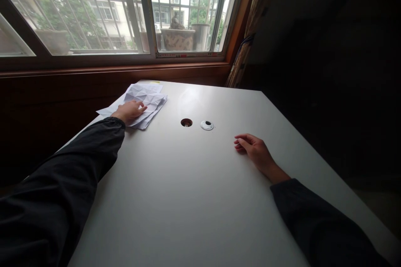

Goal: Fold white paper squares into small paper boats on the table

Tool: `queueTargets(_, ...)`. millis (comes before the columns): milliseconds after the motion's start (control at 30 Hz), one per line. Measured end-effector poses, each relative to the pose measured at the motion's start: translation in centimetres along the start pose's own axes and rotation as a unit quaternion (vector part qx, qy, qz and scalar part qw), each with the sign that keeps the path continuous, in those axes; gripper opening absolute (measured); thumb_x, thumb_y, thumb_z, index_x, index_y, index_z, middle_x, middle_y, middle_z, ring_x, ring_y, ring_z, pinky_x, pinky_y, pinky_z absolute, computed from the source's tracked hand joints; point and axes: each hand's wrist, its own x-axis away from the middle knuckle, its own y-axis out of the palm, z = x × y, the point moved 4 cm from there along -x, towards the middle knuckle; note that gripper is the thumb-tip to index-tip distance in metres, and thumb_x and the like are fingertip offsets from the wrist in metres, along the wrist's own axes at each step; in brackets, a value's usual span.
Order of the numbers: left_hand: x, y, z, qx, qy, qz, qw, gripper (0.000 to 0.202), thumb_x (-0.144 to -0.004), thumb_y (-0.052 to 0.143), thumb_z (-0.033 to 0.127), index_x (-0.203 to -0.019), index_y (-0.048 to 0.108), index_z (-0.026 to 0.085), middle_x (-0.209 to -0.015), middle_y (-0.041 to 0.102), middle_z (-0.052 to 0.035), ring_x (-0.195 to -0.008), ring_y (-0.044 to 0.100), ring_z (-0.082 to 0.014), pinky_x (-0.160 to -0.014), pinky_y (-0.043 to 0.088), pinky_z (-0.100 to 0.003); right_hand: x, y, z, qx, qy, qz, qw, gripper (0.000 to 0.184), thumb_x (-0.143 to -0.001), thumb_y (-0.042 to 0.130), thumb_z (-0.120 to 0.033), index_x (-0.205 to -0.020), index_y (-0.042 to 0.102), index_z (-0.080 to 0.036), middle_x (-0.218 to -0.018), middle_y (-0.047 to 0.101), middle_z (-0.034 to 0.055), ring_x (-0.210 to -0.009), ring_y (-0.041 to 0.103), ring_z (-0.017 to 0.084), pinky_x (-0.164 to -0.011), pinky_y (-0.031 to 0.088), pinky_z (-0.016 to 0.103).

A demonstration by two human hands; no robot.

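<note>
My left hand point(129, 111) reaches far forward and lies flat on a stack of creased white paper sheets point(147, 99) at the far left of the white table point(188, 192); its fingers are stretched out on the top sheet. My right hand point(252, 148) rests on the bare tabletop to the right, fingers loosely curled and slightly apart, with nothing in it. Both arms wear dark sleeves.
A round cable hole point(186, 122) and its loose silver cap point(207, 125) lie mid-table between the hands. A large barred window point(125, 12) with a wooden sill runs behind the table. A curtain point(250, 29) hangs at the right; the room beyond is dark.
</note>
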Motion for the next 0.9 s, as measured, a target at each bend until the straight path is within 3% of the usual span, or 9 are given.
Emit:
queueTargets(133, 0.3, -1.4, 0.5, -0.042, -0.025, 0.052, 0.997, 0.059, -0.098, 0.034, 0.062, -0.13, 0.067, 0.024, -0.138, 0.061, -0.0185, -0.125, 0.054, -0.0419, -0.098, 0.04, -0.053, 0.1, 0.1, -0.2, 0.004, 0.0, 0.001, 1.0, 0.024, -0.086, 0.071, -0.038, -0.1, 0.073, -0.019, -0.093, 0.074, 0.0079, -0.076, 0.071, 0.018, -0.066, 0.061, 0.028)
queueTargets(300, 0.6, -2.9, 0.6, -0.074, -0.06, 0.052, 0.994, 0.056, -0.097, 0.035, 0.06, -0.12, 0.072, 0.024, -0.125, 0.069, -0.0165, -0.115, 0.061, -0.0392, -0.094, 0.041, -0.049, 0.1, 0.1, -0.3, 0.007, 0.002, 0.0, 1.0, 0.025, -0.086, 0.072, -0.039, -0.1, 0.073, -0.019, -0.093, 0.074, 0.0081, -0.076, 0.071, 0.018, -0.066, 0.061, 0.028)
queueTargets(467, 1.3, -3.6, 0.0, -0.07, -0.076, 0.076, 0.992, 0.053, -0.096, 0.04, 0.058, -0.121, 0.073, 0.025, -0.124, 0.071, -0.0162, -0.114, 0.062, -0.0387, -0.093, 0.041, -0.047, 0.2, 0.2, -0.3, 0.005, 0.0, -0.003, 1.0, 0.023, -0.086, 0.071, -0.037, -0.1, 0.073, -0.019, -0.093, 0.074, 0.0077, -0.076, 0.071, 0.017, -0.067, 0.061, 0.027)
queueTargets(633, 3.3, -5.3, -0.1, 0.001, -0.08, 0.164, 0.983, 0.045, -0.097, 0.043, 0.049, -0.121, 0.071, 0.023, -0.122, 0.072, -0.0124, -0.112, 0.064, -0.0353, -0.095, 0.044, -0.044, 0.3, 0.2, -0.4, 0.005, -0.002, -0.001, 1.0, 0.023, -0.085, 0.071, -0.037, -0.099, 0.073, -0.019, -0.092, 0.074, 0.0078, -0.077, 0.072, 0.017, -0.067, 0.062, 0.028)
queueTargets(700, 4.8, -5.9, 1.5, 0.059, -0.045, 0.223, 0.972, 0.041, -0.099, 0.041, 0.043, -0.12, 0.069, 0.022, -0.124, 0.072, -0.0097, -0.116, 0.063, -0.0305, -0.099, 0.044, -0.04, 0.3, 0.2, -0.4, 0.008, -0.003, -0.002, 1.0, 0.024, -0.085, 0.072, -0.039, -0.099, 0.073, -0.019, -0.092, 0.075, 0.0079, -0.076, 0.072, 0.018, -0.068, 0.062, 0.029)
queueTargets(767, 6.6, -5.7, 4.5, 0.107, 0.014, 0.244, 0.964, 0.037, -0.1, 0.041, 0.036, -0.12, 0.069, 0.02, -0.123, 0.072, -0.0075, -0.118, 0.063, -0.0262, -0.106, 0.043, -0.037, 0.2, 0.2, -0.4, 0.011, -0.006, -0.002, 1.0, 0.026, -0.084, 0.073, -0.041, -0.099, 0.073, -0.019, -0.091, 0.075, 0.0082, -0.076, 0.072, 0.018, -0.068, 0.063, 0.03)
queueTargets(900, 11.7, -3.0, 13.5, 0.195, 0.215, 0.161, 0.943, 0.029, -0.098, 0.051, 0.035, -0.113, 0.072, 0.022, -0.113, 0.075, -0.0064, -0.109, 0.067, -0.0259, -0.1, 0.049, -0.038, 0.1, 0.2, -0.3, 0.021, -0.014, 0.0, 1.0, 0.028, -0.084, 0.074, -0.043, -0.099, 0.073, -0.019, -0.091, 0.075, 0.0085, -0.076, 0.072, 0.019, -0.068, 0.063, 0.031)
